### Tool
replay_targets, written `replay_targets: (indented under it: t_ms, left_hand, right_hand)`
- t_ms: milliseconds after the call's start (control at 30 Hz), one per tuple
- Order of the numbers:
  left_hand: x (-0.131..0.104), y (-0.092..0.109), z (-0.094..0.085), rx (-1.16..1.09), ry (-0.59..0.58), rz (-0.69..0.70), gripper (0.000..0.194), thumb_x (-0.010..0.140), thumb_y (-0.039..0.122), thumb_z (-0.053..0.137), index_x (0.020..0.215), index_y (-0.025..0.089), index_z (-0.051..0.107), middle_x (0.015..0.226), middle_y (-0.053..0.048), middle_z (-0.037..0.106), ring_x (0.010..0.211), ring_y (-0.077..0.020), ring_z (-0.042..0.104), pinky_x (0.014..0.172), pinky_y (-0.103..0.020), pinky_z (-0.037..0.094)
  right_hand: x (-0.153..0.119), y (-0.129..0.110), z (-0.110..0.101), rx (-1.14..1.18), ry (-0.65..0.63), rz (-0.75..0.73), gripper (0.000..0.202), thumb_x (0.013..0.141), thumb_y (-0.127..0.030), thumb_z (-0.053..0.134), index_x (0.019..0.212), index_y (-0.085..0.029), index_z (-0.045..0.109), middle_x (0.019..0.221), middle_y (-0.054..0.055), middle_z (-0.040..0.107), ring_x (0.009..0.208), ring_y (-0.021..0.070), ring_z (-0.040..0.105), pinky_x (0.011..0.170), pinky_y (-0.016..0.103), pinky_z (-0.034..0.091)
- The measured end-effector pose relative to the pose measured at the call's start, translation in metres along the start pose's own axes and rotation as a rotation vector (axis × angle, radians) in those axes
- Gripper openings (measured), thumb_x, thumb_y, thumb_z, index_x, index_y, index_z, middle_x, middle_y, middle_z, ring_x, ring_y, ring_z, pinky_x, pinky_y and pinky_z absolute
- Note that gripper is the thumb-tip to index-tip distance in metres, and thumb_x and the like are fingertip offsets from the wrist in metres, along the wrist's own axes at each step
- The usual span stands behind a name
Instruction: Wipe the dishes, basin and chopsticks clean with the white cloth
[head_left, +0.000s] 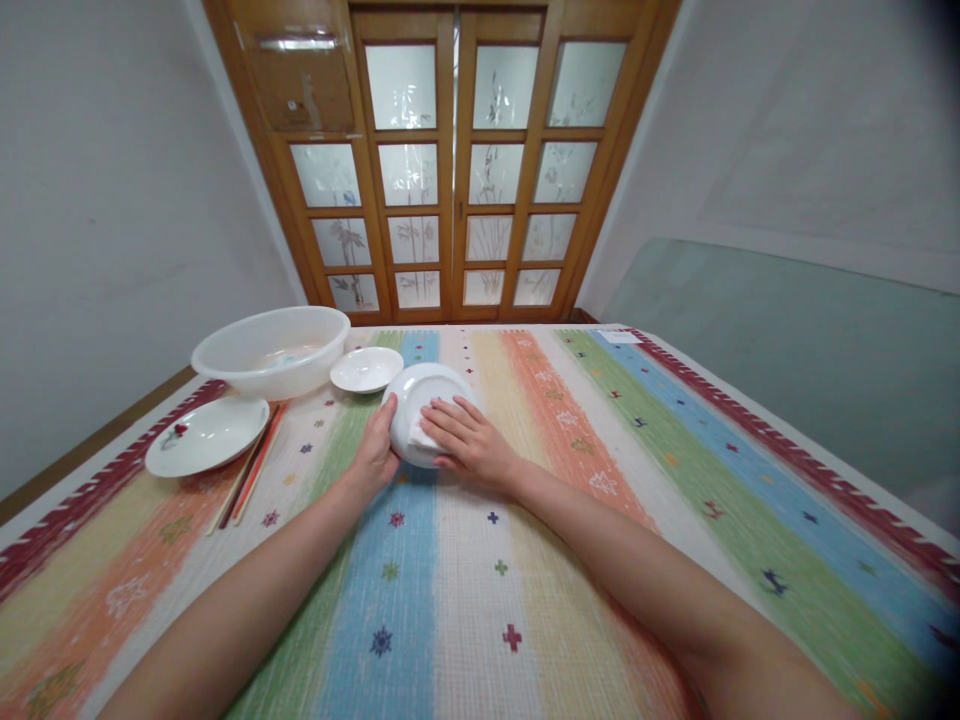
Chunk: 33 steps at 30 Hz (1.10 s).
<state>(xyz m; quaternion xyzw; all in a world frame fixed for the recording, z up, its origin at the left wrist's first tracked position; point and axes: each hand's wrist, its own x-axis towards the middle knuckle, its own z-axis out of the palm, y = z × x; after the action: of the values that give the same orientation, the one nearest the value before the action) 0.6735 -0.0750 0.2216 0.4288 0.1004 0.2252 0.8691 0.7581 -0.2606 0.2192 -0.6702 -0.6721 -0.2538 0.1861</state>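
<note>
My left hand [377, 447] grips the left rim of a white plate [420, 383], thumb near the edge, with its other fingers mostly hidden behind. The plate is tilted, and its underside with a round foot ring faces me. Pressed flat on that underside is a folded white cloth [422, 437], perhaps a paper tissue, under the fingers of my right hand [472, 445]. Just left of the held plate, a small white dish [367, 370] lies on the table.
A translucent white basin [247, 383] stands at the back left. In front of it are a shallow plate [214, 437] with a red flower and several chopsticks [247, 480]. A striped tablecloth [465, 600] covers the table; a white slip [621, 337] lies at its far right.
</note>
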Motion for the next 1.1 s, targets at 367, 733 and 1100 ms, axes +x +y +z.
replay_targets:
  t_ms: [367,733,1100]
  left_hand:
    - [0.022,0.012,-0.018,-0.149,0.201,-0.054,0.041,0.098,0.042,0.060,0.130,0.017,0.066,0.129,-0.009,0.071,0.123,-0.0250,0.066,0.109,-0.038,0.052]
    - [0.022,0.003,-0.023,-0.044,0.106,-0.098,0.036,0.094,0.041,0.065,0.117,0.014,0.070,0.116,-0.011,0.075,0.114,-0.0270,0.068,0.099,-0.038,0.057]
    - [0.003,0.013,-0.008,0.092,-0.155,-0.239,0.045,0.097,0.059,0.053,0.123,0.024,0.065,0.120,-0.010,0.069,0.097,-0.0240,0.068,0.075,-0.037,0.061]
  right_hand:
    - [-0.018,0.050,0.023,0.361,0.507,0.821,0.028,0.099,-0.035,0.048,0.109,-0.020,0.069,0.105,0.010,0.067,0.100,0.0245,0.061,0.089,0.039,0.049]
    - [0.013,0.016,0.003,1.532,0.428,1.144,0.052,0.068,-0.062,0.081,0.090,-0.022,0.057,0.071,-0.003,0.055,0.060,0.0132,0.043,0.054,0.024,0.032]
    - [0.017,-0.012,-0.017,0.427,0.293,0.364,0.018,0.102,-0.036,0.055,0.099,-0.020,0.062,0.095,0.007,0.063,0.089,0.0208,0.055,0.079,0.033,0.043]
